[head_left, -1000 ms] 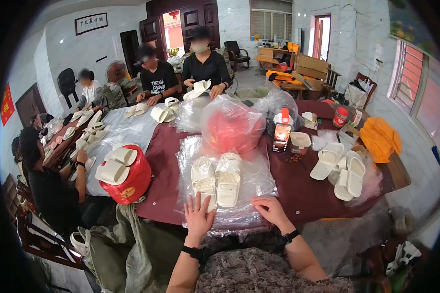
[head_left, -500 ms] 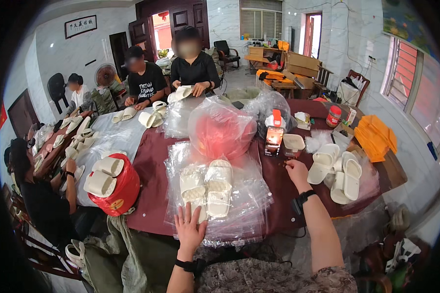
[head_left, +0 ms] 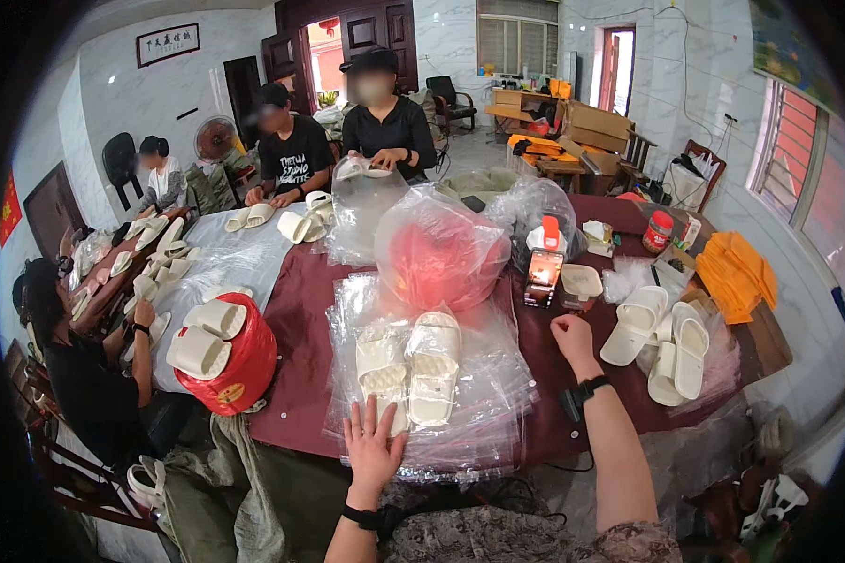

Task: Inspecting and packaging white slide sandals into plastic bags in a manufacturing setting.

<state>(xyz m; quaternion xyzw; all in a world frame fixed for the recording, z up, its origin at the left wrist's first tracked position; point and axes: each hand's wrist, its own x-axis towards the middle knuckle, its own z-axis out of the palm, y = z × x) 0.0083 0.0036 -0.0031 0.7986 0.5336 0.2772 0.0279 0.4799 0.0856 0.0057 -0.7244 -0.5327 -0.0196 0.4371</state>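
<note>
Head view: a long counter (head_left: 296, 310) under a dark red cloth, seen from its near edge.
Left hand (head_left: 374, 448): flat, fingers spread, grip holding nothing, palm down on the stack of clear plastic bags (head_left: 479, 394) at the near edge.
Cream slippers (head_left: 410, 368): a pair side by side on that stack, the left one touching the left fingertips.
Right hand (head_left: 573, 335): loosely curled on the cloth right of the bags; whether its grip pinches anything I cannot tell.
Loose slippers (head_left: 660, 336): toward the right edge, apart from the right hand.
Red bucket (head_left: 239, 361): at the near left corner, two slippers on top.
Other people: seated along the far and left edges, handling slippers.
</note>
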